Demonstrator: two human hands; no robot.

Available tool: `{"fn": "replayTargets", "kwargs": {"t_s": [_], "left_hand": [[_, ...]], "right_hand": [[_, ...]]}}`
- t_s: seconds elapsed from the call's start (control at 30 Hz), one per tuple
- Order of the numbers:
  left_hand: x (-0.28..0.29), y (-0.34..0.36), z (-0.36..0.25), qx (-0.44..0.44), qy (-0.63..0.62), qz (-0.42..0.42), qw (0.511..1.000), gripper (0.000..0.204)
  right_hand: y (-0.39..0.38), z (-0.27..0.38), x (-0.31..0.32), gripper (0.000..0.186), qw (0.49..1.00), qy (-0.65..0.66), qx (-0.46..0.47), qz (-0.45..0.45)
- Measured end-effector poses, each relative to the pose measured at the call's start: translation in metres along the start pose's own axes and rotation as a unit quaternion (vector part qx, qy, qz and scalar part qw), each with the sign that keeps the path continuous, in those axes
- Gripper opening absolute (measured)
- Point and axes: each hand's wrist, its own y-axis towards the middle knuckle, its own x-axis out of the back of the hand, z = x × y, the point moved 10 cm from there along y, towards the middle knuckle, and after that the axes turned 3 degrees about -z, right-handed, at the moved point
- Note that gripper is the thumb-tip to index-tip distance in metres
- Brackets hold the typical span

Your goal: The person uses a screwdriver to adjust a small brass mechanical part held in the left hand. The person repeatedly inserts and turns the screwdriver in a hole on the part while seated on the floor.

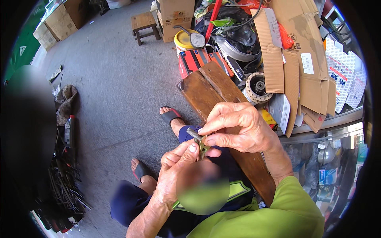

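Both hands meet over my lap around a small metal part. It has a threaded bolt [193, 133] pointing up and to the left, and a yellowish metal bracket [203, 149] with a small hole below it. My left hand [173, 168] pinches the bracket from below between thumb and fingers. From the right, my right hand [242, 127] closes thumb and fingertips on the same piece near the base of the bolt. The fingers cover much of the bracket, so how bolt and bracket join is not clear. A blurred patch lies just below the hands.
A wooden bench [204, 87] runs beside me on the right. Past it are a wheel hub [258, 87], flattened cardboard [307, 85] and a glass display case [293, 148]. A yellow-lidded bucket [183, 40] and wooden stool [143, 22] stand farther off. Dark rods [67, 188] lie at left.
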Motion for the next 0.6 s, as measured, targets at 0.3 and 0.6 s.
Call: {"fn": "replayTargets", "kwargs": {"t_s": [0.3, 0.6], "left_hand": [[-0.01, 0.004, 0.017, 0.042, -0.066, 0.054, 0.995, 0.034], [-0.006, 0.004, 0.009, -0.01, -0.105, 0.051, 0.993, 0.036]], "right_hand": [[-0.002, -0.008, 0.003, 0.013, 0.996, -0.08, -0.026, 0.028], [0.002, 0.002, 0.005, 0.02, 1.0, -0.017, -0.002, 0.015]]}}
